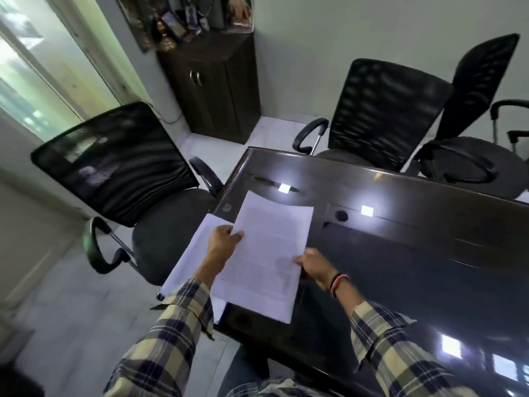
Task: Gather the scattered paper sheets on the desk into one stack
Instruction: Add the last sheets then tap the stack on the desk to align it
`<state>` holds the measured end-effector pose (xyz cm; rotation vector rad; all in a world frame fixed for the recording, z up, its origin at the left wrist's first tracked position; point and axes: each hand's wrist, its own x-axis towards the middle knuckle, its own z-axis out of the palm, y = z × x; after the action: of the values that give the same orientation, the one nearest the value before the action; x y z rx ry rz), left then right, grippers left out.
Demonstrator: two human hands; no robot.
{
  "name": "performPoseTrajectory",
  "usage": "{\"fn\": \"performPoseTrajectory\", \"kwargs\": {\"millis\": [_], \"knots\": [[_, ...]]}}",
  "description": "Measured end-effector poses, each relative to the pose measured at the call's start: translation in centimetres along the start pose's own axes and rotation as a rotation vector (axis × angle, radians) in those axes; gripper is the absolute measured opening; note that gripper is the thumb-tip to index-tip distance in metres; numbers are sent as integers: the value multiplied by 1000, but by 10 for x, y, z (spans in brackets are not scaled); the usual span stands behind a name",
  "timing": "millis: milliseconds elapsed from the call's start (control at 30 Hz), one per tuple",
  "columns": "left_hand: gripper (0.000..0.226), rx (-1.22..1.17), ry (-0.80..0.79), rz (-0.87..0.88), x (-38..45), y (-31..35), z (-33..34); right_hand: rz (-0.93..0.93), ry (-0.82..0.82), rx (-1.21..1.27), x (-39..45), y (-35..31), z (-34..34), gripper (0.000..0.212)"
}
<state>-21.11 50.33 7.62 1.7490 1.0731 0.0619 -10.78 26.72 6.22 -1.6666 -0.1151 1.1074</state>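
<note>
A white printed paper sheet is held above the left end of the dark glossy desk. My left hand pinches its left edge and my right hand grips its right edge. A second paper sheet lies lower and to the left, hanging past the desk's left edge, partly hidden under my left forearm and the top sheet. Whether my left hand also holds this lower sheet I cannot tell.
A black mesh office chair stands at the desk's left end. Two more chairs stand along the far side. A dark wooden cabinet stands in the back corner. Ceiling lights reflect on the desk top.
</note>
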Motion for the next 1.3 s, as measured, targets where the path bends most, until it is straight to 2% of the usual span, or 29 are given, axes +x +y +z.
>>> {"fn": "performPoseTrajectory", "kwargs": {"millis": [167, 300, 400, 533, 633, 667, 767, 967, 1133, 1233, 1300], "knots": [[28, 269, 54, -96, 42, -50, -79, 110, -42, -122, 42, 11, 93, 12], [19, 326, 23, -167, 82, -86, -114, 208, 97, -140, 76, 24, 158, 8], [18, 396, -55, -136, 106, -103, -123, 266, 224, -232, 97, 33, 187, 11], [28, 479, -148, -100, 130, -118, -128, 332, 404, -349, 109, 39, 206, 30], [14, 482, -178, -38, 138, -120, -125, 389, 455, -373, 115, 41, 208, 16], [10, 476, -186, -26, 140, -121, -124, 422, 494, -383, 118, 43, 209, 22], [30, 479, -212, -22, 141, -127, -115, 476, 595, -312, 120, 41, 218, 49], [29, 584, -215, -54, 140, -133, -100, 504, 630, 13, 134, 52, 235, 72], [33, 587, -217, -101, 147, -128, -103, 507, 535, 305, 138, 45, 240, 47], [34, 579, -220, -124, 151, -129, -104, 481, 526, 325, 137, 45, 236, 27], [34, 578, -216, -149, 154, -127, -105, 440, 543, 314, 135, 46, 235, 25]]}}
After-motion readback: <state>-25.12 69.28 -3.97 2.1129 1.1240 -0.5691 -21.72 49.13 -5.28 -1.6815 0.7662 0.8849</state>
